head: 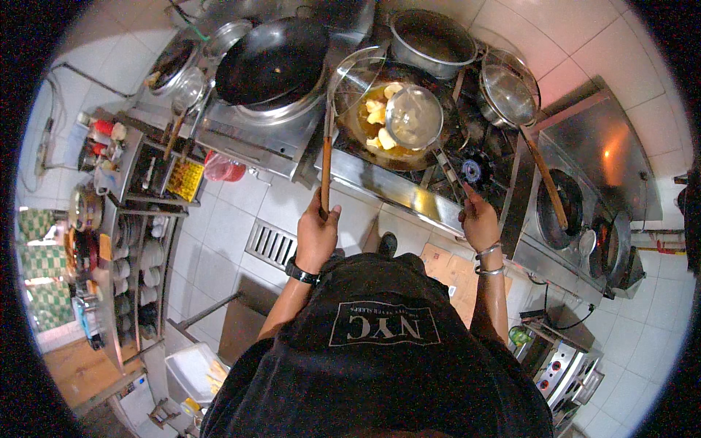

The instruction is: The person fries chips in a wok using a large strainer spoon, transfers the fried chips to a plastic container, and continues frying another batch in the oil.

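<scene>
My left hand (319, 230) grips the wooden handle of a wide wire-mesh skimmer (358, 76), whose round head leans over the left side of a wok (405, 160). In my right hand (480, 218) is the metal handle of a round strainer or ladle (414, 117); which of the two I cannot tell. Its bowl hangs over the middle of the wok and hides part of the contents. Several pale yellow chunks of food (377, 114) lie in brownish oil, close to the left rim of that bowl. The wok rests on a gas range (383, 189).
Behind the wok stands a deep metal pot (432, 57). A large black wok (271, 63) sits to the left. On the right, a strainer over a pot (506, 87) has a wooden handle jutting forward. A burner (472, 171) lies near my right hand. Shelves of bowls (150, 254) stand left.
</scene>
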A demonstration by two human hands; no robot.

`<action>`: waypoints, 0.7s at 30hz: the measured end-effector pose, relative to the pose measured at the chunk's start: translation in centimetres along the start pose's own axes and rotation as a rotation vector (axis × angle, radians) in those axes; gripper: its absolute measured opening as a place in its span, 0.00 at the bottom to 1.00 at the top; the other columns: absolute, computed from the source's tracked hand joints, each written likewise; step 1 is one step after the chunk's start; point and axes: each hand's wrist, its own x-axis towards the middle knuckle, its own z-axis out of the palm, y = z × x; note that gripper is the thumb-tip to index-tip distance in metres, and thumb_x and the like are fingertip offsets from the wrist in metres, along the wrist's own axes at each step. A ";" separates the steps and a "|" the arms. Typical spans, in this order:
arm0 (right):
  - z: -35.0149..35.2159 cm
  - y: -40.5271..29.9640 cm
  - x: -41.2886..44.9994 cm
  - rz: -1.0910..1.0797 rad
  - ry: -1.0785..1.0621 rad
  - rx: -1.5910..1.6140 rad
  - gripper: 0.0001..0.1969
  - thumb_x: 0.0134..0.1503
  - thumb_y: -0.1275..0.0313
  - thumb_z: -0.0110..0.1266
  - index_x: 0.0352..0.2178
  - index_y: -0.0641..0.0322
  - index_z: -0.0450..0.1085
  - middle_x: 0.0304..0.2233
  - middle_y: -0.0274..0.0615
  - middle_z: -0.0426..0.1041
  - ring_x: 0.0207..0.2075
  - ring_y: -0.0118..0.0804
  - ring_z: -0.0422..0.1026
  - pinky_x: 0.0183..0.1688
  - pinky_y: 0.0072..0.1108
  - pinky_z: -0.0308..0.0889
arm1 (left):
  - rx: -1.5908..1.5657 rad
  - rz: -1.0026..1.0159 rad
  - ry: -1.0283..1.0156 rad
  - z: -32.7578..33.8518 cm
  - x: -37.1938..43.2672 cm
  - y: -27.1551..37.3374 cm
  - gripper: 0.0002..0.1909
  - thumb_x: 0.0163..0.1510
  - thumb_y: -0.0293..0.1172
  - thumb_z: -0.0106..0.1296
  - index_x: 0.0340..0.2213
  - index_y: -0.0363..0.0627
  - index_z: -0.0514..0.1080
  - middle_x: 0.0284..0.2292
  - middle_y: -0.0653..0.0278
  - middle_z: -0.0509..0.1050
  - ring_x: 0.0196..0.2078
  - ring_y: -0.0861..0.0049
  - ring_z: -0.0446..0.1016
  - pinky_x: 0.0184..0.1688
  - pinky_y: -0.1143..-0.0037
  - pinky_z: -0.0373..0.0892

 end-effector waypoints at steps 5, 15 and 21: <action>0.2 0.9 1.9 -0.062 0.149 -0.218 0.22 0.57 0.79 0.44 0.54 0.54 0.66 0.22 0.51 0.74 0.22 0.44 0.74 0.28 0.32 0.69 | 0.003 0.018 -0.002 0.0 -0.1 0.0 0.30 0.54 0.31 0.53 0.56 0.31 0.60 0.18 0.53 0.69 0.19 0.71 0.68 0.23 0.71 0.64; 2.0 3.9 4.8 0.018 -0.075 -0.512 0.28 0.49 0.80 0.45 0.55 0.62 0.62 0.28 0.60 0.74 0.28 0.57 0.75 0.37 0.39 0.71 | 0.061 0.053 -0.003 1.4 -0.5 0.1 0.29 0.53 0.31 0.53 0.54 0.29 0.60 0.21 0.46 0.71 0.22 0.57 0.72 0.27 0.67 0.67; 3.4 -0.4 3.2 0.319 -0.443 0.120 0.26 0.49 0.81 0.44 0.52 0.64 0.66 0.19 0.44 0.71 0.15 0.32 0.69 0.18 0.24 0.65 | -0.030 -0.003 -0.050 2.9 -1.7 -0.5 0.29 0.54 0.30 0.54 0.54 0.28 0.60 0.18 0.55 0.68 0.20 0.74 0.67 0.24 0.73 0.64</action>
